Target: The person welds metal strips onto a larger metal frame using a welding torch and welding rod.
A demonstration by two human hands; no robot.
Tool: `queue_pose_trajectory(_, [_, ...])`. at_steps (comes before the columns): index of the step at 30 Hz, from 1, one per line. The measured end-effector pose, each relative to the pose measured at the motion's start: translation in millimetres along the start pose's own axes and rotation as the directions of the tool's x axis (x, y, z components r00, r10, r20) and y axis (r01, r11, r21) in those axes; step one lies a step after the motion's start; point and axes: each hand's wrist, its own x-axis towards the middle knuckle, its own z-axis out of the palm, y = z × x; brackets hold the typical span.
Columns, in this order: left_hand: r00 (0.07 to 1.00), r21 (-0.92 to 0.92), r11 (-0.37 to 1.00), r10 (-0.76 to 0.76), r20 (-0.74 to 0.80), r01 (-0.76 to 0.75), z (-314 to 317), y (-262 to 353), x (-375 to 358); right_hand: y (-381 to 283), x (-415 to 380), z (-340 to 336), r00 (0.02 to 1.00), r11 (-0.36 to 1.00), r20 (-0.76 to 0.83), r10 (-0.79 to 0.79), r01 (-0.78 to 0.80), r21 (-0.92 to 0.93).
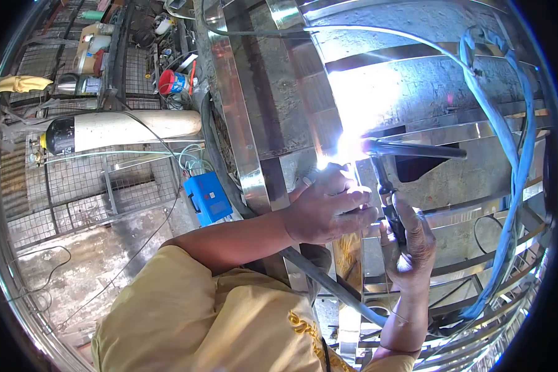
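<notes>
My right hand (pixel 412 245) grips the black handle of a TIG welding torch (pixel 385 180). Its long back cap points to the right, and its head meets a glaring white arc (pixel 349 147). Just below and left of the glare is my left hand (pixel 335 208), fingers curled and pressed together against the metalwork. A ring shows on one of its fingers. Whatever those fingers hold is lost in the brightness. Shiny metal bars (pixel 316 93) of a frame run beneath both hands, and the arc burns at the edge of one.
A white gas cylinder (pixel 130 131) with a dark top lies at left, near a blue box (pixel 208 197) with hoses. Beyond it stands a red bucket (pixel 170 82). A blue-wrapped cable (pixel 499 124) loops down the right side. More curved metal bars spread at lower right.
</notes>
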Motion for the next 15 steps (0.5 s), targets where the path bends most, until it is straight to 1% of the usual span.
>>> queue_pose_trajectory(2, [1.000, -0.008, 1.000, 0.018, -0.011, -0.018, 0, -1, 3, -5, 2, -2, 0.999, 0.999, 0.025, 0.037, -0.038, 0.004])
queue_pose_trajectory(3, [1.000, -0.040, 0.999, -0.003, 0.031, 0.004, -4, 1, 6, -3, 5, -1, 1.000, 0.998, 0.009, -0.024, 0.024, -0.055])
queue_pose_trajectory(4, [0.997, -0.069, 0.997, -0.022, 0.073, 0.027, -10, 3, 12, -4, 5, 0, 1.000, 0.999, -0.011, -0.009, 0.009, -0.042])
queue_pose_trajectory(5, [0.999, -0.055, 0.998, -0.008, 0.043, 0.010, -9, 3, 13, -4, 4, 2, 1.000, 1.000, -0.031, 0.005, -0.006, -0.029])
queue_pose_trajectory(6, [0.999, -0.056, 0.998, -0.014, 0.053, 0.017, -9, 3, 12, -4, 3, 3, 0.999, 1.000, -0.051, 0.020, -0.020, -0.014])
queue_pose_trajectory(7, [0.998, -0.058, 0.998, -0.020, 0.062, 0.024, -9, 4, 11, -4, 5, 4, 0.998, 1.000, -0.062, 0.000, -0.001, -0.017])
queue_pose_trajectory(11, [0.997, -0.052, 0.998, -0.021, 0.080, 0.026, -8, 3, 7, -4, 4, 2, 1.000, 1.000, -0.030, 0.008, -0.009, -0.024])
queue_pose_trajectory(14, [0.998, -0.028, 0.999, -0.025, 0.063, 0.026, -4, 3, 4, -2, 2, -1, 1.000, 0.999, 0.010, 0.015, -0.015, -0.034])
queue_pose_trajectory(15, [0.998, -0.014, 1.000, 0.001, 0.059, 0.000, -3, 1, 2, -1, 0, -2, 1.000, 0.999, 0.012, 0.019, -0.019, -0.035])
